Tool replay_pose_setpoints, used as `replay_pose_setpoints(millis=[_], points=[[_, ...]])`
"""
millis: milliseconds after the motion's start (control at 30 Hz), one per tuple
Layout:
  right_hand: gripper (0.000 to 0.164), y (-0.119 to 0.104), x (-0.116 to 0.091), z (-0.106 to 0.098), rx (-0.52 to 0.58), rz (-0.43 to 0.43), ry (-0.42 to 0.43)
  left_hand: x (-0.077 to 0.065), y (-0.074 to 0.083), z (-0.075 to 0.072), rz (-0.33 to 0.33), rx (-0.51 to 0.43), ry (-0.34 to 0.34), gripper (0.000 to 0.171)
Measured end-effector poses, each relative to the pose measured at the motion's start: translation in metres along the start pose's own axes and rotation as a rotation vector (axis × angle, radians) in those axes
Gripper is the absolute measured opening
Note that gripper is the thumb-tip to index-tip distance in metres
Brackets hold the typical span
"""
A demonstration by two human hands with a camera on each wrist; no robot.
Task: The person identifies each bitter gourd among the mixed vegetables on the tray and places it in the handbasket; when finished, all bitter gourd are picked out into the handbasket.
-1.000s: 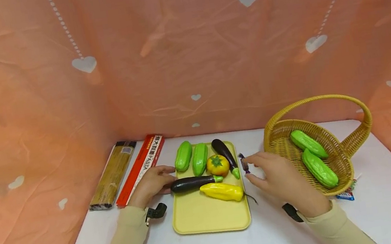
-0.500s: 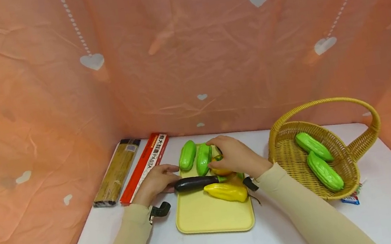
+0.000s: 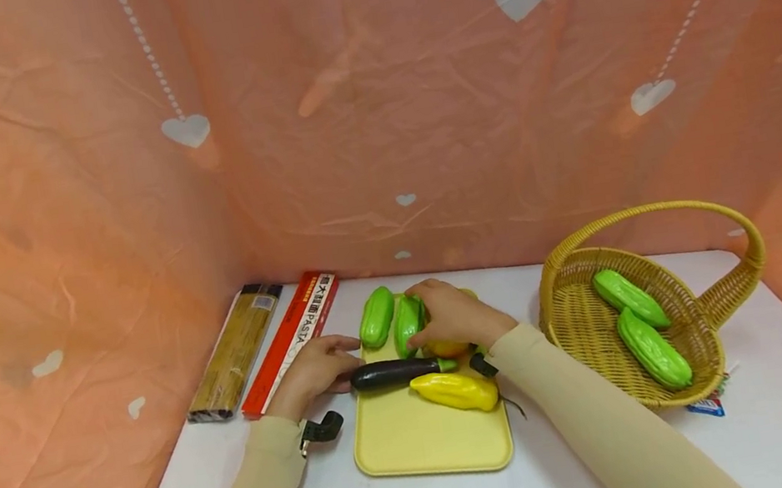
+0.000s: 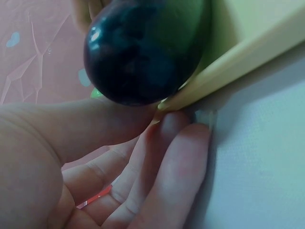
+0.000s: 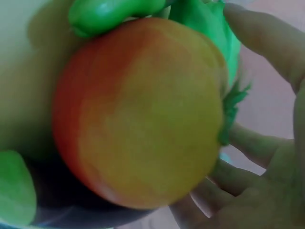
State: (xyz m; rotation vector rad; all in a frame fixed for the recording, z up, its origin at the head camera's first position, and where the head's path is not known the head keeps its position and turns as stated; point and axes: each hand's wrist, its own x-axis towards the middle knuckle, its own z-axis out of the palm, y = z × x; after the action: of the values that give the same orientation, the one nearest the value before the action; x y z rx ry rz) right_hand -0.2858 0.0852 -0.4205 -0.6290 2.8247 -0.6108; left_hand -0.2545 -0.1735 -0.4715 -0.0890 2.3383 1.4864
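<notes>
My left hand (image 3: 315, 373) pinches the left rim of the yellow tray (image 3: 432, 444), thumb above and fingers below, as the left wrist view shows. Just over that thumb is the round end of a dark eggplant (image 4: 143, 52). My right hand (image 3: 456, 314) reaches across the tray and grips a green ridged melon (image 3: 408, 327), thumb at its near side, fingertips around its far end. A tomato (image 5: 143, 109) with a green calyx sits under the right palm and hides part of the grip. A second eggplant (image 5: 81, 205) lies beside it. One more green melon (image 3: 377, 317) lies left of the gripped one.
A yellow pepper (image 3: 456, 392) lies across the tray, its stem over the right rim. At right stands a wicker basket (image 3: 580, 342) holding two green melons (image 3: 653, 348), with a small blue packet (image 3: 707, 406) beside it. A red pasta box (image 3: 290, 343) and a noodle pack (image 3: 236, 351) lie at left.
My right hand has moved left from beside the tray's right edge, over the tomato, onto the green melon. The left hand stays at the tray's left rim. The head view has shifted slightly.
</notes>
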Motion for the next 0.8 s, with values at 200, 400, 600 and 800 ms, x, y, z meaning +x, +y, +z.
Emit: replay_pose_setpoints(millis=[200, 400, 600, 800], points=[[0.092, 0.000, 0.005, 0.004, -0.001, 0.008, -0.015, 0.000, -0.003, 0.000, -0.007, -0.006, 0.008, 0.035], [0.095, -0.001, 0.009, 0.008, -0.009, 0.008, -0.025, 0.002, -0.001, 0.001, 0.004, 0.004, 0.015, 0.035], [0.095, -0.002, 0.012, 0.012, -0.028, 0.001, -0.012, -0.001, 0.001, 0.002, 0.000, 0.032, 0.014, 0.034], [0.096, -0.003, 0.013, 0.011, -0.046, 0.003, 0.001, -0.001, 0.000, 0.001, 0.001, 0.027, 0.010, 0.034]])
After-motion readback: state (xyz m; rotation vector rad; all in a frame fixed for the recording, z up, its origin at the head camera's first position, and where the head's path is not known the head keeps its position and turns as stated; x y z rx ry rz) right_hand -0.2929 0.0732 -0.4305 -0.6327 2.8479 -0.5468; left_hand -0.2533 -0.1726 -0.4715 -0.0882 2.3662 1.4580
